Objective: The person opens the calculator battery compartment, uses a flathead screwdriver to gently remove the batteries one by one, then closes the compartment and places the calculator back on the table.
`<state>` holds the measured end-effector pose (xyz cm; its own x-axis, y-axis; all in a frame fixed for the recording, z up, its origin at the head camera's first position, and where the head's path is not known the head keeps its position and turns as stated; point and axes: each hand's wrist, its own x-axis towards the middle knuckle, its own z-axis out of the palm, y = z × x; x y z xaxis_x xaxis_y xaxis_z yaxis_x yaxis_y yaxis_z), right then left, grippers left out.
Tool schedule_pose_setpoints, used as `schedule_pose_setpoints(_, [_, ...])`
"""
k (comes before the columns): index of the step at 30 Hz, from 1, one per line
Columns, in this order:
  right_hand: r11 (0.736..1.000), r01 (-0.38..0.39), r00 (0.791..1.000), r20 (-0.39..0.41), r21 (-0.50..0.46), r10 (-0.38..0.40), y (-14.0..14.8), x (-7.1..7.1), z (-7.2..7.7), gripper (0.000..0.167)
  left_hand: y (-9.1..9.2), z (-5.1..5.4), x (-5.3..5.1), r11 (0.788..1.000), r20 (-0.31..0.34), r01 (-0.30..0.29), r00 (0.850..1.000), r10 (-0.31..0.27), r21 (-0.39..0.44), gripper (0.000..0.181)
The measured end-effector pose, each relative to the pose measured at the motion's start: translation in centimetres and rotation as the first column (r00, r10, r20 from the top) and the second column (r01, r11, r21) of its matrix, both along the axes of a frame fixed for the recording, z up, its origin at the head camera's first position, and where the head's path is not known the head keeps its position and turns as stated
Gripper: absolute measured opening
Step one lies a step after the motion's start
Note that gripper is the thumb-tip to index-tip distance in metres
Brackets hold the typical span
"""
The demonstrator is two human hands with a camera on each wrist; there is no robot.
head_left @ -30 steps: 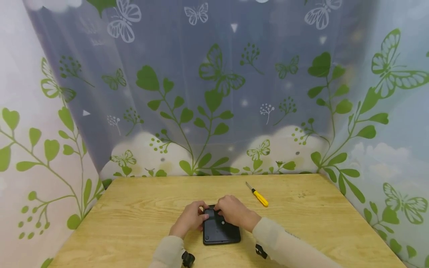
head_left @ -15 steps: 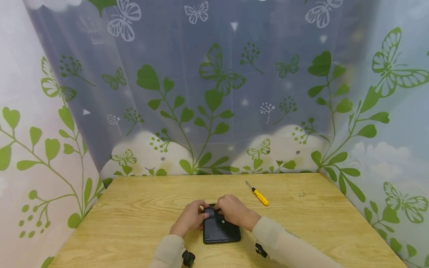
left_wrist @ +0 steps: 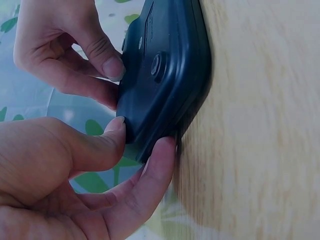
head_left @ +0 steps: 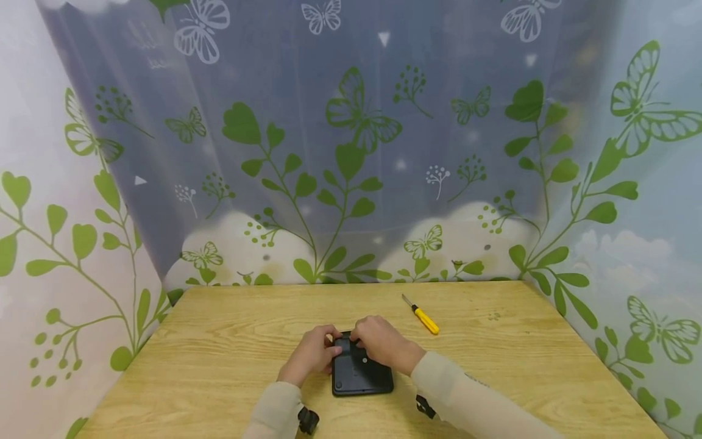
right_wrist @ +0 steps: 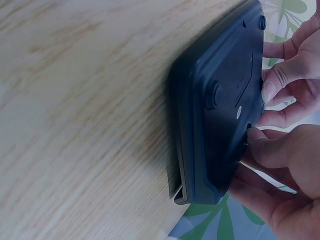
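A black, flat device (head_left: pixel 362 377) lies on the wooden table with its underside up, showing round feet and a small white dot. My left hand (head_left: pixel 314 353) grips its far left corner; in the left wrist view the thumb of the left hand (left_wrist: pixel 75 175) is on top and a finger is at the side edge. My right hand (head_left: pixel 384 342) bends over the far edge. The right wrist view shows the thumb of the right hand (right_wrist: pixel 285 170) on the underside of the device (right_wrist: pixel 220 115), other fingers at its edge. What lies under the fingertips is hidden.
A screwdriver (head_left: pixel 425 319) with a yellow handle lies on the table (head_left: pixel 219 366), beyond and right of the device. A patterned curtain (head_left: pixel 296 183) hangs behind the table's far edge.
The head view has shifted slightly, so the scene sits a little higher. Both hands keep nearly the same place on the device.
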<state>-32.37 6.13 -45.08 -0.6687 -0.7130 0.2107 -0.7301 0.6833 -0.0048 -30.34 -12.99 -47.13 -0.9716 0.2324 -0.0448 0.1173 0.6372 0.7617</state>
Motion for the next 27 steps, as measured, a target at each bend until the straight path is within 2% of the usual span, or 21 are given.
schedule_pose_setpoints(27, [1.0,-0.005,1.0,-0.028,-0.006,0.005,-0.06,-0.1,-0.21,0.012,-0.07,0.15,0.02,1.0,0.006,0.006,1.0,-0.006,0.0,0.021])
